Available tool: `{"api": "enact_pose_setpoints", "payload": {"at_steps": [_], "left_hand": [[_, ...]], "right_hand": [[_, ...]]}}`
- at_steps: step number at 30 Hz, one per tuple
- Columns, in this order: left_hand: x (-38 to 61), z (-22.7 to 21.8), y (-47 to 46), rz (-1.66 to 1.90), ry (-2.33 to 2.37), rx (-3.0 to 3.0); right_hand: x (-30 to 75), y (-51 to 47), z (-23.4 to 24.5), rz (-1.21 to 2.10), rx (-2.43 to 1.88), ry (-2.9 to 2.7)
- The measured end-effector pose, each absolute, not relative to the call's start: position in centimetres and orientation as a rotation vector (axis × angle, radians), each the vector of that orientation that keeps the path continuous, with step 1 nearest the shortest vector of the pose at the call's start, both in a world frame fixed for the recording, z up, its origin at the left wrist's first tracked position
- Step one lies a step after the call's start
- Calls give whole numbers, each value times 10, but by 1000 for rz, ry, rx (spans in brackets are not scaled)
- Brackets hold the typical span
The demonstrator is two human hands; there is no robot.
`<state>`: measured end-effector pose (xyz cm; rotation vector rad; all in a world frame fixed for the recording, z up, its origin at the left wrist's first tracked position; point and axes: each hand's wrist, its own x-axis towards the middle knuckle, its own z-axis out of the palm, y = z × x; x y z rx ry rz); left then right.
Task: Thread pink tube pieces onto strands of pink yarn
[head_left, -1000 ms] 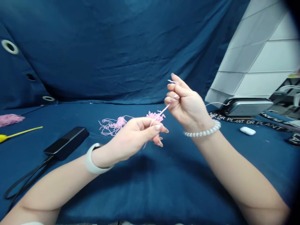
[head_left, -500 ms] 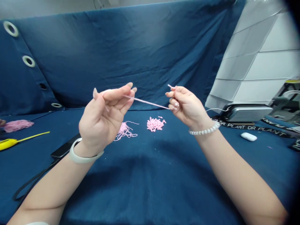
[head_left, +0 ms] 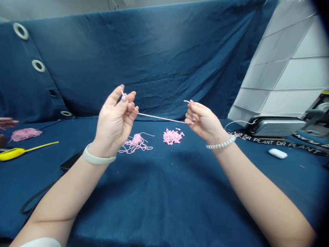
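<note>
Because our left hand (head_left: 114,125) and right hand (head_left: 204,120) each pinch one end of a taut pink yarn strand (head_left: 160,117), it stretches between our nearly closed fingers (head_left: 130,103). Below the fingers lie a loose yarn tangle (head_left: 135,144) and a snipped yarn pile (head_left: 172,136). Pulling harder could snap the strand; a slackened pinch could drop it among them.
</note>
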<state>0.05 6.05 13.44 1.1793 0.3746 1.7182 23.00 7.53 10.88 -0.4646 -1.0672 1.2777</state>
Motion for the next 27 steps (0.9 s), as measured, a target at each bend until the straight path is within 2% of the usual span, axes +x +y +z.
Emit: {"api": "enact_pose_setpoints", "payload": {"at_steps": [7,13,27], "left_hand": [[7,124,62,1436,382,1237],[12,121,53,1424,456,1355],[24,106,46,1383,487,1415]], "right_hand": [[248,79,114,1195,-485,-991],[240,71,114,1128,-537,-1093],[177,28,110,1216,-522,-1338]]}}
